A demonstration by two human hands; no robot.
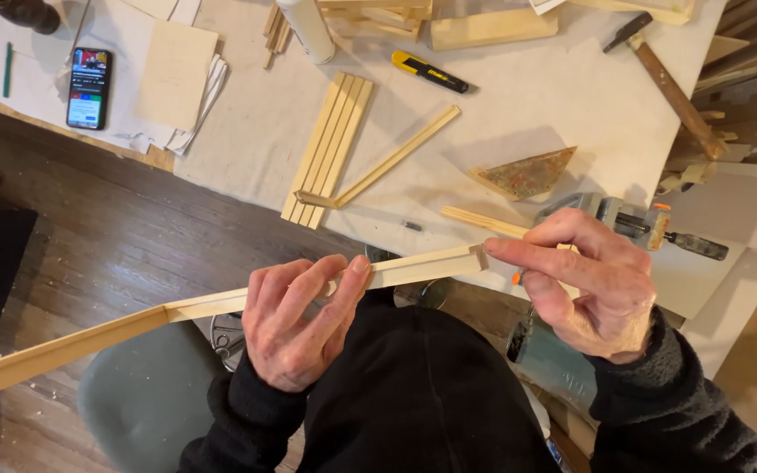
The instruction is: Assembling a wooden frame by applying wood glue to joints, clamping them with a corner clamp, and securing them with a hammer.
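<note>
Gripping this long wood strip (212, 307) in my left hand (295, 320), right hand's (589, 285) fingertips pinching its cut end; four strips (330, 144) already lying finished-looking on the table (554, 96).

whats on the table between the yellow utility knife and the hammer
In the head view, the stretch of white-covered table between the yellow utility knife and the hammer is bare; the triangular piece lies below that line, nearer the person.

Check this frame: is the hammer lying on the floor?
No, the hammer lies on the white-covered table, far from both hands holding the wooden strip.
</note>
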